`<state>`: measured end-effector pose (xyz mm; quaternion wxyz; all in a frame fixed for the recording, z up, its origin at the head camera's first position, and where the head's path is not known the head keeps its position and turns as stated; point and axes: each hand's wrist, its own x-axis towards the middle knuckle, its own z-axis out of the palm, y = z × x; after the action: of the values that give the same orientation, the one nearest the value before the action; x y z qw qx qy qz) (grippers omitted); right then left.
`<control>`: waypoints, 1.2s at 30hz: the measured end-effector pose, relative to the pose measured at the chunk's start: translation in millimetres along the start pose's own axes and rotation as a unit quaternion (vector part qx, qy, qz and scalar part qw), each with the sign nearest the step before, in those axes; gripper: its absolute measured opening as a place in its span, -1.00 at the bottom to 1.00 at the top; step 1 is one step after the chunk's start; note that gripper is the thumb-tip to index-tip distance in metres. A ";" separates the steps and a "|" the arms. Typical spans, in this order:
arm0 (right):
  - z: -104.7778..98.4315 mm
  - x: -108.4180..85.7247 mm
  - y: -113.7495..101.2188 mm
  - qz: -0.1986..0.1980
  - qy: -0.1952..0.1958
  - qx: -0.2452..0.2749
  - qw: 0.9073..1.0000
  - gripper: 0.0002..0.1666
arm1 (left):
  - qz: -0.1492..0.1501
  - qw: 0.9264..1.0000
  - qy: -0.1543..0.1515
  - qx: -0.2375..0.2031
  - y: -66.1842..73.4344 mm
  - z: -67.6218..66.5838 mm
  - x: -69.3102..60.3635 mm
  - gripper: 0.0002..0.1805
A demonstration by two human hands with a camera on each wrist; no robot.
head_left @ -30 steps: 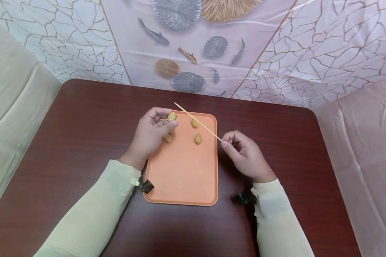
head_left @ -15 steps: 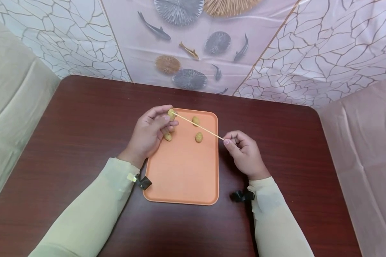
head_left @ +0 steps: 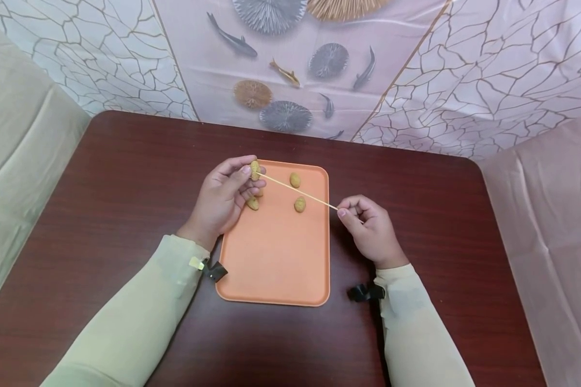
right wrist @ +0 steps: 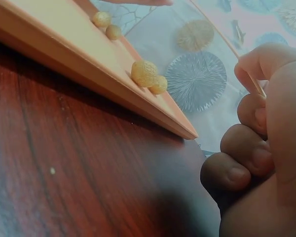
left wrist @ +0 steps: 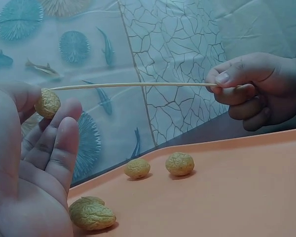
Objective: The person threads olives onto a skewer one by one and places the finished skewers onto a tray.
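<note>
In the head view my left hand (head_left: 216, 196) pinches a small wrinkled yellow potato (head_left: 255, 169) between thumb and fingertips, above the tray's far left corner. My right hand (head_left: 369, 228) grips a thin bamboo skewer (head_left: 295, 190) near its right end, thumb against curled fingers. The skewer runs left to the held potato and bows slightly in the left wrist view; its tip meets the potato (left wrist: 48, 103), and how deep it sits I cannot tell. On the tray lie two more potatoes (head_left: 299, 204) at right and others (head_left: 253, 203) partly behind the left hand.
An orange rectangular tray (head_left: 276, 269) lies on the dark red-brown table (head_left: 126, 172). Patterned cloth (head_left: 281, 70) hangs behind the table's far edge, with plain drapes (head_left: 552, 231) at the sides. A dark wrist mount (head_left: 365, 292) sits by the right sleeve.
The skewer's left tip has come down from above the tray's far edge onto the held potato. The left hand has turned the potato slightly; the right hand has shifted only a little.
</note>
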<state>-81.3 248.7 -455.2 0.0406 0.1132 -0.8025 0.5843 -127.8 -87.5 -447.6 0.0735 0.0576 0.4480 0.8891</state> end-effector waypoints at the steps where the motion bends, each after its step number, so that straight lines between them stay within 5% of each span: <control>1: -0.2 0.1 -0.1 0.000 0.000 0.001 1.000 -0.94 | 0.001 1.000 -0.001 0.001 0.1 0.0 -0.2 -0.67; 20: -2.5 -1.1 -4.4 0.000 0.002 -0.005 1.000 -0.98 | 0.013 1.000 -0.003 -0.004 -1.3 -1.3 0.4 -0.73; 29: -4.9 -1.1 -9.7 -0.030 0.022 -0.059 0.998 -0.90 | 0.029 0.994 0.057 0.090 -2.3 3.6 3.6 -0.66; 36: -1.4 -0.8 -14.4 -0.051 0.022 -0.104 0.993 -0.90 | 0.025 0.994 0.079 0.077 -0.6 5.9 2.8 -0.82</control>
<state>-77.4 245.9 -441.5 0.1001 0.1363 -0.8509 0.4974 -129.5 -82.0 -444.6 0.0108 0.0040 0.5181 0.8552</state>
